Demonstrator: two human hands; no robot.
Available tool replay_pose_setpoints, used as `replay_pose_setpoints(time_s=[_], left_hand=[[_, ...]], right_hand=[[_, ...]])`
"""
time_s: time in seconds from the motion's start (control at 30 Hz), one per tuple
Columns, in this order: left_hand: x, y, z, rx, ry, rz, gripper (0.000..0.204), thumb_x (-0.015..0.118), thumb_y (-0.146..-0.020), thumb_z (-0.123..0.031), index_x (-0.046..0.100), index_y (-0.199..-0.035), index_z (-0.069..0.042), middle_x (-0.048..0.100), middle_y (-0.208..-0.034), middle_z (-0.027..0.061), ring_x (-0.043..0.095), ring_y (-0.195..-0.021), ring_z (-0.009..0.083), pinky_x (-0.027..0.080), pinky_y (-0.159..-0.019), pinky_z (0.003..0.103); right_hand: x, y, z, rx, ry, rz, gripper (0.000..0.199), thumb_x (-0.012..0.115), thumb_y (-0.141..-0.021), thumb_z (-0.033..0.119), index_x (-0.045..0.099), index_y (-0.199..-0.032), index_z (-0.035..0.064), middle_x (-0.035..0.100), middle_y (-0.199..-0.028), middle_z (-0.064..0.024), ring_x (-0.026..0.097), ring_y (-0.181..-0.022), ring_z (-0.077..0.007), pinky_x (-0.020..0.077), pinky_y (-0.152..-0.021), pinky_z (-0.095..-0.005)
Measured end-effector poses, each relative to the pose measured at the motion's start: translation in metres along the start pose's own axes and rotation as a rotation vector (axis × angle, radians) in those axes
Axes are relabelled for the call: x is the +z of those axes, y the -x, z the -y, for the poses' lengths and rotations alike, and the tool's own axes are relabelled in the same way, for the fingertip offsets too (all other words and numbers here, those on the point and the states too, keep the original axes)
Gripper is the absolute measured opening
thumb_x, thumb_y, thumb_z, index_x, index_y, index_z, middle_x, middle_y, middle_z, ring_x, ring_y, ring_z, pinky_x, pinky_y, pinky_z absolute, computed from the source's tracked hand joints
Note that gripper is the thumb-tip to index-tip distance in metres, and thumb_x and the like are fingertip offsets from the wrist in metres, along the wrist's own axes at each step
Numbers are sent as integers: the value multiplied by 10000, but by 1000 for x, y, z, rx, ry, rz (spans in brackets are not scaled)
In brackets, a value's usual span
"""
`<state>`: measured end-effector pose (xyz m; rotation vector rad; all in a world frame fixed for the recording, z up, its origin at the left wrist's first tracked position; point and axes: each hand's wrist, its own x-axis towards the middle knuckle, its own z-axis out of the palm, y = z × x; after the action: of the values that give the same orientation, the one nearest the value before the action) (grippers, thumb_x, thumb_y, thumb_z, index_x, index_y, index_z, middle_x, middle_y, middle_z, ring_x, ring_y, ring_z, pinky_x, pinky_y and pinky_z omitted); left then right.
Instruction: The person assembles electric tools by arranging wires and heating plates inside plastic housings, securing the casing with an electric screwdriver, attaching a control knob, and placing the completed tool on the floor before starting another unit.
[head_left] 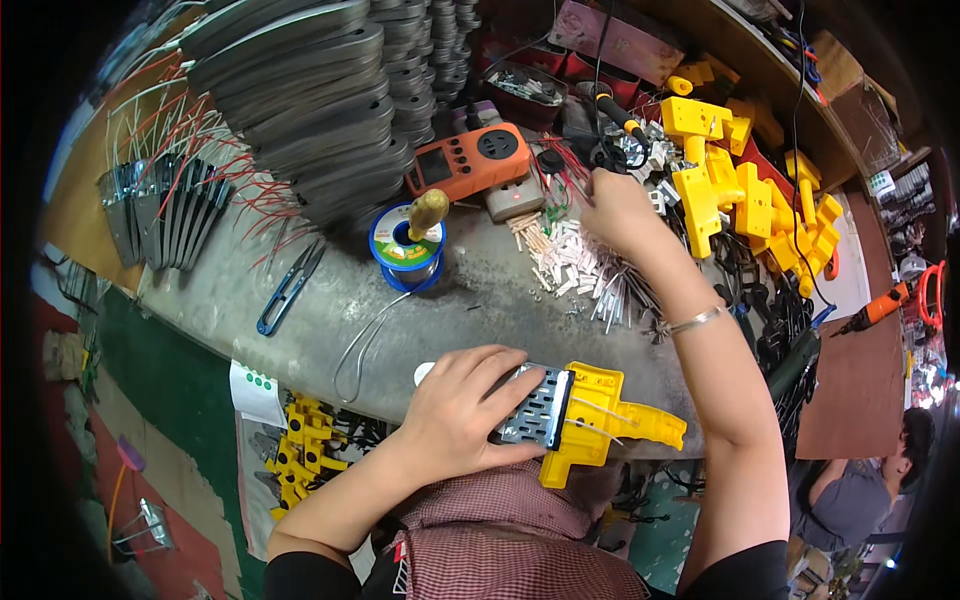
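Observation:
My left hand is wrapped over a perforated metal housing at the table's near edge. A yellow plastic handle shell is joined to the housing's right end, its hollow inside facing up with pale wires across it. My right hand reaches far out over the table, fingers curled together beside thin red wires. What those fingers hold, if anything, is hidden. Just below it lies a pile of small white ceramic-looking pieces with thin metal rods. A black-and-yellow soldering iron rests beyond this hand.
Stacked grey metal parts rise at the back left, beside flat pieces with red and white wires. Blue snips, a solder spool and an orange socket meter lie mid-table. Yellow shells are heaped right. Another person sits lower right.

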<state>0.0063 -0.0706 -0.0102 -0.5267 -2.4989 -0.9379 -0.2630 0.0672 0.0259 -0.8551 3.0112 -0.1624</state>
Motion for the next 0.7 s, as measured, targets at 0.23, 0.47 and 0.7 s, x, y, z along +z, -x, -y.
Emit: replay_pose_setpoints(time_s=[0.23, 0.47, 0.7], left_hand=[[-2, -1, -2, -41, -51, 103, 800, 796, -599, -490, 581, -1244, -68, 572, -1221, 151, 584, -1018, 337, 448, -854, 443], [6, -5, -6, -59, -98, 85, 778, 824, -564, -450, 606, -1202, -61, 580, -1178, 149, 582, -976, 337, 451, -826, 436], [12, 1, -4, -26, -128, 45, 763, 768, -605, -507, 602, -1213, -78, 579, -1210, 141, 584, -990, 323, 453, -829, 430]], right_hand=[[-32, 104, -48, 134, -568, 128, 182, 679, -748, 66, 596, -882, -25, 610, -695, -80, 608, -640, -145, 485, -610, -279], [-28, 194, -10, 268, -996, 209, 120, 669, -823, 18, 584, -908, 10, 548, -736, 55, 501, -662, 3, 401, -563, -185], [-19, 190, 0, -127, -620, 63, 151, 701, -805, 66, 648, -934, 6, 628, -791, -17, 547, -670, -93, 432, -577, -236]])
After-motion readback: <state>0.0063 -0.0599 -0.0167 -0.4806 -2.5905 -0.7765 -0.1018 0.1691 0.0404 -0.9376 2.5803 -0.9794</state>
